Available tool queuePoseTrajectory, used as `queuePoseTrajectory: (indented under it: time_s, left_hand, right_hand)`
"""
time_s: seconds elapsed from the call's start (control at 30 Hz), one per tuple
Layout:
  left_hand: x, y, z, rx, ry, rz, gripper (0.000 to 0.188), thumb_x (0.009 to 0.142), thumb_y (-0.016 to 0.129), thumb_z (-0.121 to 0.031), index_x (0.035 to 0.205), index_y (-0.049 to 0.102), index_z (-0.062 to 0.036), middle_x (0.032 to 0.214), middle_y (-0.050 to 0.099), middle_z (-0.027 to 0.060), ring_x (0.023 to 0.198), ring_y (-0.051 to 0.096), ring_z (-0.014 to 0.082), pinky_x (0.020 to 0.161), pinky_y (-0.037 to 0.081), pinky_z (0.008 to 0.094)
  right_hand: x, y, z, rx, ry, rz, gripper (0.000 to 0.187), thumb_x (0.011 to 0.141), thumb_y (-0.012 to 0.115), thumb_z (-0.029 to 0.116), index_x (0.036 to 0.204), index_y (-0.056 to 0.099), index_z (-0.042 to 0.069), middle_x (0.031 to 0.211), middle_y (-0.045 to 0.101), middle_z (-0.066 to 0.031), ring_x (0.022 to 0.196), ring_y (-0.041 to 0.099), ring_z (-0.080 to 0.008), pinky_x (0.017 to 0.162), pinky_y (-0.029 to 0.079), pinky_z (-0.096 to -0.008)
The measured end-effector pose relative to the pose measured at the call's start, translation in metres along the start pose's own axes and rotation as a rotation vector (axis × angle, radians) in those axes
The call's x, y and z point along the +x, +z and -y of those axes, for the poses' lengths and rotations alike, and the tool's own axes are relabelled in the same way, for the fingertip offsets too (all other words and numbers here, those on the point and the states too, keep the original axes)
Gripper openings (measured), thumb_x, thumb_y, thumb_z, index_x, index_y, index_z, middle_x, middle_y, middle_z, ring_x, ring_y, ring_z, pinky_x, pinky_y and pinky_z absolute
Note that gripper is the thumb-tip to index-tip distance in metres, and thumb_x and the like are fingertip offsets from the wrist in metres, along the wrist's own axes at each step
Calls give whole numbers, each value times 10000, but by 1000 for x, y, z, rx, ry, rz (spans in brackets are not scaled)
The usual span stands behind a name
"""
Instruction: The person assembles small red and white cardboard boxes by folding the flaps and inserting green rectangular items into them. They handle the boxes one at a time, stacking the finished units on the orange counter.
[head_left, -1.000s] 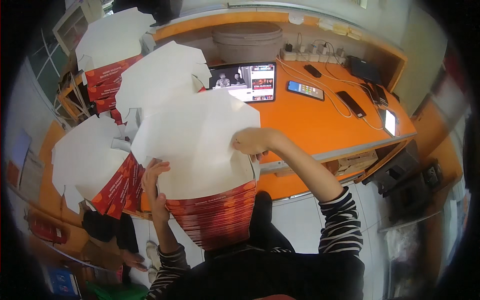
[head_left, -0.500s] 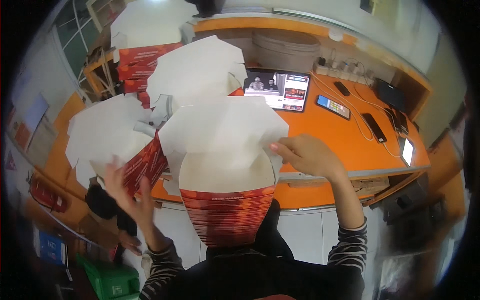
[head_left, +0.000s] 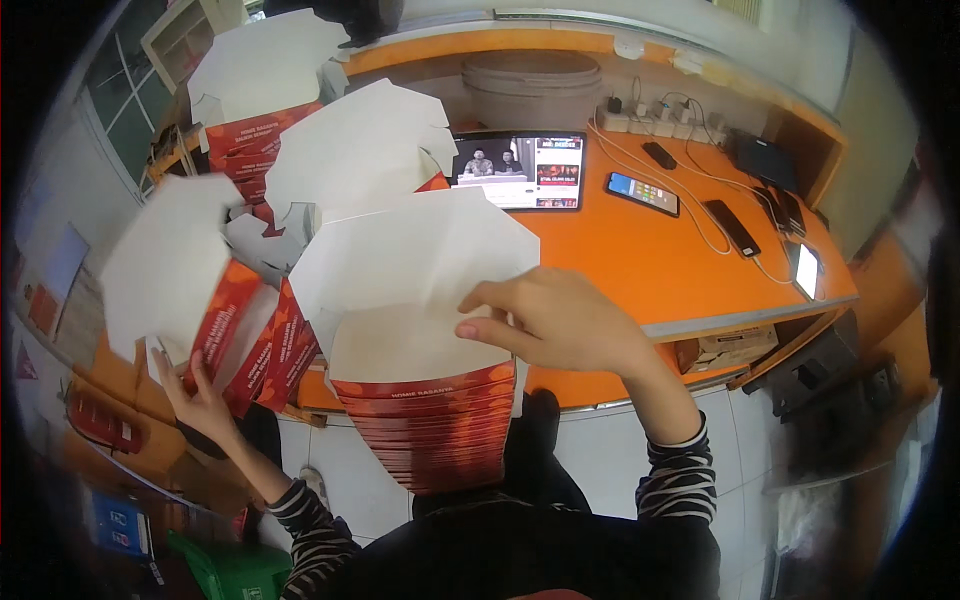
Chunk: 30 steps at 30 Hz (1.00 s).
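At the left, my left hand grips the lower corner of a paper food box, white inside with a red printed front. This box is tilted and somewhat blurred, just above other red-fronted boxes. A tall nested stack of the same boxes stands in front of my body, its top box unfolded with a wide white flap standing up. Over the inside of that top box hovers my right hand, thumb and forefinger apart and bent, with nothing between them. Whether its fingertips touch the cardboard, I cannot tell.
Further stacks of boxes rise at the back left. On the orange desk are a tablet playing a video, several phones, and charging cables by a power strip. A green bin stands on the floor at lower left.
My left hand has closed on the left box and lifted it away from its stack. My right hand has left the top box's right flap and moved left over its inside.
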<state>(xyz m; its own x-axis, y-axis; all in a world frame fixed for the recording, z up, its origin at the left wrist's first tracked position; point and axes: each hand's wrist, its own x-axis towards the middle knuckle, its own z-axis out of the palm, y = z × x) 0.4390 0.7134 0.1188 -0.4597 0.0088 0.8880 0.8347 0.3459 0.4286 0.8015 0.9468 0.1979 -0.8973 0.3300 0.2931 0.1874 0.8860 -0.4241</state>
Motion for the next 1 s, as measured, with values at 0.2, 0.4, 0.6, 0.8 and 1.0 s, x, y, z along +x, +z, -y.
queuePoseTrajectory:
  time_s: [0.2, 0.4, 0.6, 0.8, 1.0]
  left_hand:
    - [8, 5, -16, -508, -113, -121, 117, 827, 567, -17, 732, 500, -7, 1338, 399, 190, 1186, 444, 257, 881, 443, 327]
    - [-14, 27, -151, -836, 268, 214, 112, 759, 668, -96, 772, 588, -18, 1349, 336, 272, 1239, 378, 337, 942, 387, 371]
    - [-43, 37, -162, -919, 81, 585, 170, 701, 725, -106, 727, 591, -4, 1320, 390, 255, 1155, 478, 269, 758, 477, 272]
    - [-40, 19, -156, -696, -22, 887, 168, 657, 747, -99, 672, 598, -21, 1321, 420, 201, 1006, 580, 211, 726, 468, 273]
    - [-39, 29, -142, -568, 298, 774, 214, 628, 762, -183, 624, 583, -66, 1320, 428, 187, 1253, 367, 329, 1014, 190, 545]
  right_hand:
    - [17, -1, 22, 260, -96, -153, 428, 866, 526, 370, 1065, 510, -9, 817, 606, -216, 758, 606, -336, 650, 475, -394]
    - [19, 2, 30, 892, -32, -265, 562, 871, 571, 191, 1262, 185, 69, 1193, 364, -191, 1009, 523, -243, 714, 478, -302]
    - [-24, 19, 21, 831, 36, -488, 607, 875, 563, 296, 1203, 152, -7, 1133, 386, -219, 982, 529, -253, 740, 490, -318]
    - [-30, 31, 8, 942, 215, -290, 550, 879, 547, 337, 1134, 226, -30, 1180, 345, -223, 980, 537, -276, 746, 493, -333]
    - [-21, 43, -1, 513, 264, -245, 421, 886, 533, 321, 1024, 385, -48, 997, 446, -192, 919, 567, -305, 738, 498, -358]
